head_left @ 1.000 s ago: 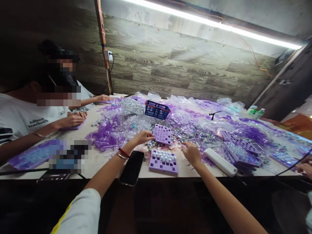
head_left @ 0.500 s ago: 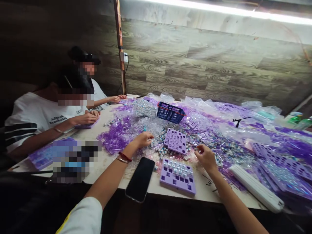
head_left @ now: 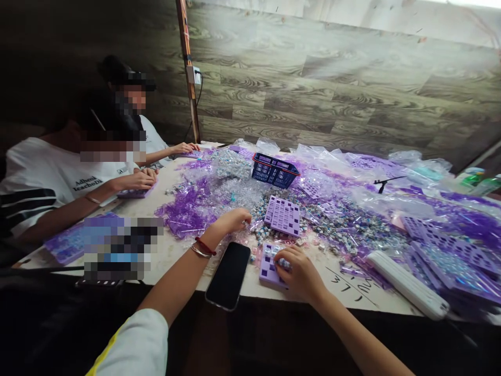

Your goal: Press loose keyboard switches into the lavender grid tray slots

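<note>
A purple grid tray partly filled with small pale pieces lies at the table's near edge. My right hand rests on top of it, fingers curled and pressing down on the pieces. My left hand sits closed at the edge of a heap of small pale pieces, pinching something too small to name; red and metal bracelets circle its wrist. A second, empty purple grid tray lies just beyond, between the two hands. A black phone lies face up beside the near tray.
A dark blue basket stands mid-table among clear and purple plastic bags. A white bar-shaped object and stacked purple trays lie to the right. Two other people sit at the left, their hands on purple trays.
My right hand has come back from the heap and settled on the near tray. My left hand stays at the heap's edge. The view has tilted slightly down.
</note>
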`<control>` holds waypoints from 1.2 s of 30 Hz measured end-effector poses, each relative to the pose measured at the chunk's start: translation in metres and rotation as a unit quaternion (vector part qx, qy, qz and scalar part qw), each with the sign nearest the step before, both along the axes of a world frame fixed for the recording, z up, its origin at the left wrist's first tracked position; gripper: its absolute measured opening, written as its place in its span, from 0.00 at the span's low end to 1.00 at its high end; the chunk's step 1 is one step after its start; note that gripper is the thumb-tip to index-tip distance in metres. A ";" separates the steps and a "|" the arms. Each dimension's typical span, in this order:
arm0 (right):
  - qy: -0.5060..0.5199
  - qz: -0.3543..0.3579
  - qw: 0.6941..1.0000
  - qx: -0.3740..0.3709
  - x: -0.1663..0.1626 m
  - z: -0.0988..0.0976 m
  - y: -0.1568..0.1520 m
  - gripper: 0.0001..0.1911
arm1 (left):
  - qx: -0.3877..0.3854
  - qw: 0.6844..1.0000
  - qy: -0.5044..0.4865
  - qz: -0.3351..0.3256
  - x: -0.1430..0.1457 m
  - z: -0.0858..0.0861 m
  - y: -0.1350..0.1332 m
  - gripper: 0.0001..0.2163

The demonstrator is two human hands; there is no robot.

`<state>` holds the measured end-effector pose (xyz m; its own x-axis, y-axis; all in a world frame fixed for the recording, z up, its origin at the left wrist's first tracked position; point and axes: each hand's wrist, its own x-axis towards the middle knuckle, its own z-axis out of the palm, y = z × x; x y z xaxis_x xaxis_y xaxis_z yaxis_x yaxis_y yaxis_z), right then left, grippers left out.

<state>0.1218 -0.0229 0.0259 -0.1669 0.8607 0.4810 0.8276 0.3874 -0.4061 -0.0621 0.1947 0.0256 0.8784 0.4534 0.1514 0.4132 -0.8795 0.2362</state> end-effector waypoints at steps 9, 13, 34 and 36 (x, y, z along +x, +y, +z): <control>0.009 -0.011 0.999 0.034 0.000 -0.007 -0.004 0.08 | -0.011 0.995 -0.094 0.041 0.003 0.004 -0.005 0.06; -0.011 -0.009 1.000 0.026 -0.001 -0.005 -0.001 0.08 | -0.055 0.987 -0.151 0.027 0.010 0.009 -0.013 0.13; -0.004 0.013 0.998 0.053 -0.001 -0.008 0.003 0.09 | -0.358 0.910 -0.204 -0.055 0.030 0.010 -0.046 0.10; -0.002 0.014 0.999 0.053 0.000 -0.008 0.003 0.09 | -0.363 0.908 -0.202 -0.055 0.031 0.010 -0.047 0.10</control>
